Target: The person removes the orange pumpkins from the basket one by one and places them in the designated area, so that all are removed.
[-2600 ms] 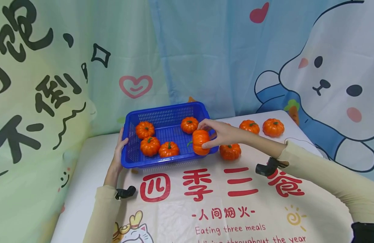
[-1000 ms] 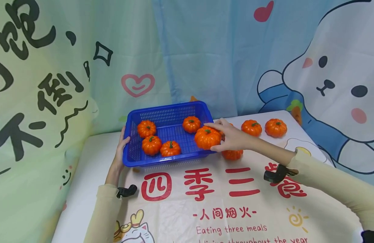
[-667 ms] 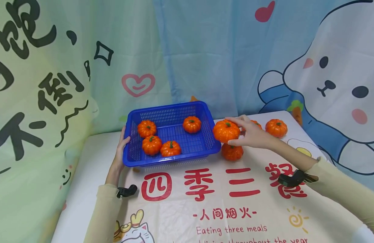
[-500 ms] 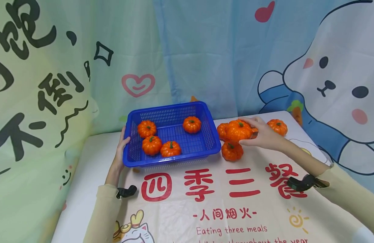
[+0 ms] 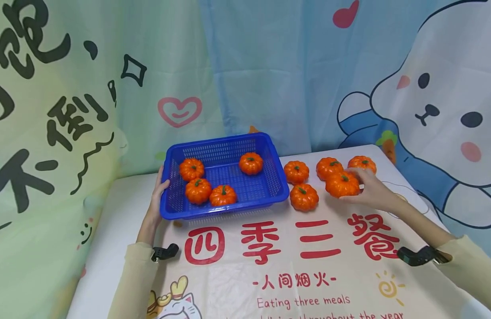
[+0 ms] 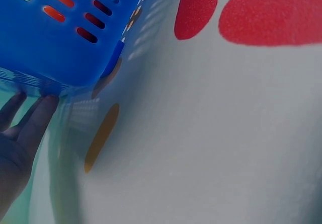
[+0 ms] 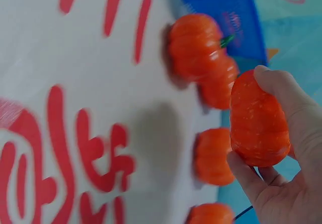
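Note:
My right hand [image 5: 370, 190] grips a small orange pumpkin [image 5: 342, 184] between thumb and fingers, above the right part of the table. The right wrist view shows this pumpkin [image 7: 259, 121] held off the cloth, with a shadow below. My left hand [image 5: 154, 199] rests against the left side of a blue plastic basket [image 5: 225, 212]. Its straight fingers [image 6: 37, 118] touch the basket's outer wall in the left wrist view. Inside the basket lie several pumpkins, including one [image 5: 251, 163] at the back right and one [image 5: 223, 195] at the front.
Right of the basket stand more pumpkins: a front one [image 5: 304, 197], one behind it [image 5: 296, 172], and two farther right, at the back [image 5: 329, 168] and partly behind my right hand [image 5: 362, 163]. A printed cloth [image 5: 301, 283] covers the table; a curtain [image 5: 261, 71] hangs behind.
My right hand has carried the pumpkin from over the basket's right end rightward, past the pumpkins beside it, to the table's right part. My left hand and the basket have stayed in place.

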Demonstrator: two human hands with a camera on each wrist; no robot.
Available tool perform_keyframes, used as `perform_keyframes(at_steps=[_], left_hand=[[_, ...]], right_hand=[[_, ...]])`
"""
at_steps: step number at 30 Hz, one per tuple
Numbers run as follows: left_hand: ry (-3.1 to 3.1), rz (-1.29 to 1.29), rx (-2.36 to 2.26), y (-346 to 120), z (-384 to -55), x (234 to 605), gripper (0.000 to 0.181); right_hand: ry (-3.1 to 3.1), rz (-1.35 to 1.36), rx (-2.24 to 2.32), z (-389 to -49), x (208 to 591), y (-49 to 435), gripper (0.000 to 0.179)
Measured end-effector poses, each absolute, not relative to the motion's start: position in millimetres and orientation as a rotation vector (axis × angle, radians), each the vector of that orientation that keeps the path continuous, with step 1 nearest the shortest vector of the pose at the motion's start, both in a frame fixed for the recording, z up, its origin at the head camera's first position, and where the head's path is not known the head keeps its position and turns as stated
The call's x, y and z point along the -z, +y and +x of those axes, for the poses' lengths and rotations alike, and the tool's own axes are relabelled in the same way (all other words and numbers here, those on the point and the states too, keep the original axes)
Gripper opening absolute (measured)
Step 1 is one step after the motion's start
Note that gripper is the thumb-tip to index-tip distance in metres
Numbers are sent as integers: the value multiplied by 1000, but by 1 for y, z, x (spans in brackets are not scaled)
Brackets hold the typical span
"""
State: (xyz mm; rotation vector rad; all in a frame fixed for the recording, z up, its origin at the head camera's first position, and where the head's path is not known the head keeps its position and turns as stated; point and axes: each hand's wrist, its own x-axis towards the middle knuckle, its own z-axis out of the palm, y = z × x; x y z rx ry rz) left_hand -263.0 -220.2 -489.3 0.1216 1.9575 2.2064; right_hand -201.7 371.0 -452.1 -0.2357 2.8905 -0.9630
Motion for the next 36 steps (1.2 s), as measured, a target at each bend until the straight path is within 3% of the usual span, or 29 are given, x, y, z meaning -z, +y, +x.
perform_keyframes(at_steps=[10,36], left_hand=[[1979,106,-2196,-220,-263,493,60],[1959,122,-2234,-220,-266,495,61]], right_hand=[[2871,-158,867,-209,496,385,93],[2821,-221,941,-215,512,379,91]])
